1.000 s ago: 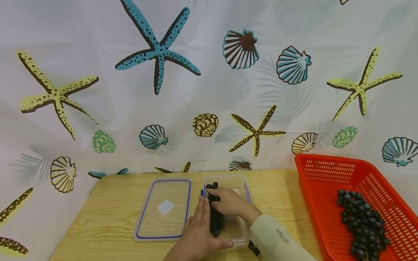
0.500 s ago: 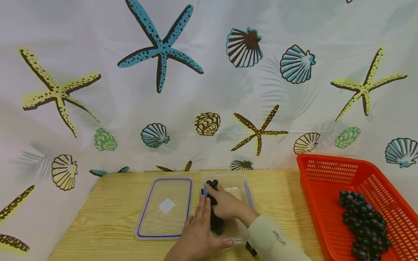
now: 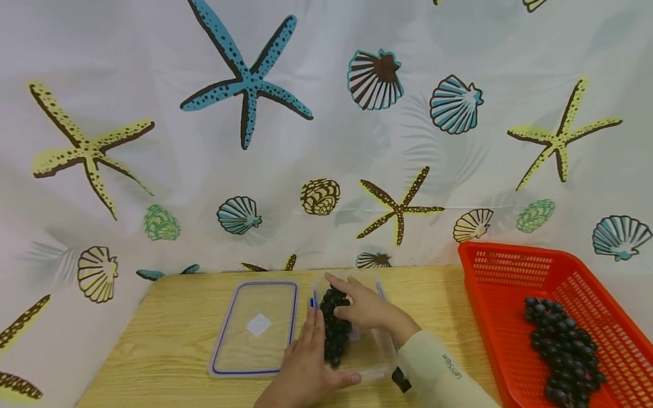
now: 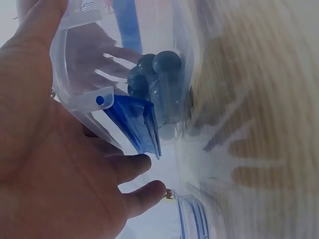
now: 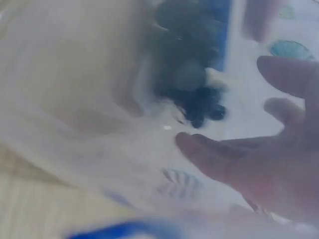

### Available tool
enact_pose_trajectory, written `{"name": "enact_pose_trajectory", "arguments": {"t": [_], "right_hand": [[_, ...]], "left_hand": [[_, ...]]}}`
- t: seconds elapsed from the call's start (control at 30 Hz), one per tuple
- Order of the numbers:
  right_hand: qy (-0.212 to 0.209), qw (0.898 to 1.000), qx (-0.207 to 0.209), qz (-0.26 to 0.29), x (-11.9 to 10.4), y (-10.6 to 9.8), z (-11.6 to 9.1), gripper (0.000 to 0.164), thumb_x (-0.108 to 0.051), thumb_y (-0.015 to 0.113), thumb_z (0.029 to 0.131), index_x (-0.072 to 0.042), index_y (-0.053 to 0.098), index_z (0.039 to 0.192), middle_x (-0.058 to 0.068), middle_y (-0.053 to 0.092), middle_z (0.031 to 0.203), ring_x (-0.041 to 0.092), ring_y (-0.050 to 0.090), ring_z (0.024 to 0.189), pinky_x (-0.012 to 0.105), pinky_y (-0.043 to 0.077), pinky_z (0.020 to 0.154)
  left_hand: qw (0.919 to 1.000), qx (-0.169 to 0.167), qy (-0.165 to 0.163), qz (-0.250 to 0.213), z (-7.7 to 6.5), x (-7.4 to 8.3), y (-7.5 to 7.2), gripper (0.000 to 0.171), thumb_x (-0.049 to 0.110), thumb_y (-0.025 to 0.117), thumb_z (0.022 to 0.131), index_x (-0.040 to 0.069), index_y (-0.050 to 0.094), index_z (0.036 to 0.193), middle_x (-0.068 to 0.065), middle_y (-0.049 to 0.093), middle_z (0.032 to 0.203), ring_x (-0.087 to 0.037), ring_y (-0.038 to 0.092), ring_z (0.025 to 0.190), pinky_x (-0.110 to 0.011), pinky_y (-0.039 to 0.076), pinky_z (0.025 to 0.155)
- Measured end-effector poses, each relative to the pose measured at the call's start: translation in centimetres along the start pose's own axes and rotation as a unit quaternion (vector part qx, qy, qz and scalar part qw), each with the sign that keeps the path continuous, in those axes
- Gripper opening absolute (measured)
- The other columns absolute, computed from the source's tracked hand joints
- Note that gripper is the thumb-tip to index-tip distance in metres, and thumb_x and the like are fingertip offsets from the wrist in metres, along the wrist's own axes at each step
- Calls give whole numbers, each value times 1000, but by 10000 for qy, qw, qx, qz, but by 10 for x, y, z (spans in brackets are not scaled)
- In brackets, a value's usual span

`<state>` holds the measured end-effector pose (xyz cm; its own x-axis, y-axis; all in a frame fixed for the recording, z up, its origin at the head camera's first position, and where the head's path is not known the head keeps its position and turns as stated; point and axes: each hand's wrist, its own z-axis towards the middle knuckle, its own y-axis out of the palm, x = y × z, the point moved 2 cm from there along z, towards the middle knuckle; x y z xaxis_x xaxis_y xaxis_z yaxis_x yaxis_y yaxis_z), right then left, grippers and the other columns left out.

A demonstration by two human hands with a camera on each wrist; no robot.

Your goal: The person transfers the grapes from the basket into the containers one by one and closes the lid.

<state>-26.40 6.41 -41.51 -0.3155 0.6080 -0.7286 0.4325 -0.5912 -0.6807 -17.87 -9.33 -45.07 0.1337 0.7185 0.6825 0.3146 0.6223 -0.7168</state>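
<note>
A white cloth backdrop (image 3: 285, 164) printed with starfish and shells fills the upper part of the head view. Below it spreads a pale wood-grain table (image 3: 168, 323). A red plastic basket (image 3: 482, 317) with slotted walls stands at the right. Well to its left, near the middle, sits an uncovered clear container (image 3: 372, 357), and just left of that lies its flat, see-through lid (image 3: 234, 340), edged by a blue line. A light sleeve (image 3: 439, 374) covers the right forearm.

The left hand (image 3: 308, 354) lies against the container's left side and near corner, fingers straight and together, thumb stretched out along the near wall; it touches the container without curling round it. The right hand (image 3: 367, 304) is over the container, fingers apart and loosely extended, with nothing gripped; whether a fingertip brushes the fruit, one cannot tell.

A large bunch of dark grapes (image 3: 566, 354) rests inside the basket. A narrower dark bunch (image 3: 334, 334) lies lengthwise within the container, along its left wall, between the two hands. Smallest is the white diamond-shaped label (image 3: 259, 324) on the lid
</note>
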Motion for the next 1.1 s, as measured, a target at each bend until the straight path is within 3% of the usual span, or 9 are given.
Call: {"name": "enact_pose_trajectory", "arguments": {"t": [0.27,0.57,0.8,1.1], "right_hand": [[-361,9986,315,-239,-20,-46,-23,69,-18,60,103,-12,26,162,15,25,164,38,18,150,60,21,116],[-212,9952,711,-634,-18,-98,-62,67,-21,60,103,-8,28,161,25,20,163,44,15,150,65,19,114],[173,9906,1061,-845,12,-135,-98,59,-21,59,104,-6,38,157,24,30,160,48,24,146,68,24,110],[1088,9730,1400,-1479,83,-181,-134,55,-19,61,101,3,46,149,34,44,145,53,45,127,71,36,100]], "left_hand": [[9998,89,-177,-30,2,-5,-1,138,70,79,72,2,-1,162,-22,-7,166,-48,11,149,-77,14,106],[9994,158,-305,32,3,-7,-2,138,70,79,72,2,-1,162,-22,-6,166,-47,11,149,-76,14,107],[9994,90,-321,-31,4,-6,-1,138,69,80,72,3,-3,162,-21,-8,166,-46,10,150,-74,14,109],[9998,68,-209,-11,4,-1,-2,138,68,80,72,3,-2,162,-20,-8,166,-46,9,150,-74,14,108]]}}
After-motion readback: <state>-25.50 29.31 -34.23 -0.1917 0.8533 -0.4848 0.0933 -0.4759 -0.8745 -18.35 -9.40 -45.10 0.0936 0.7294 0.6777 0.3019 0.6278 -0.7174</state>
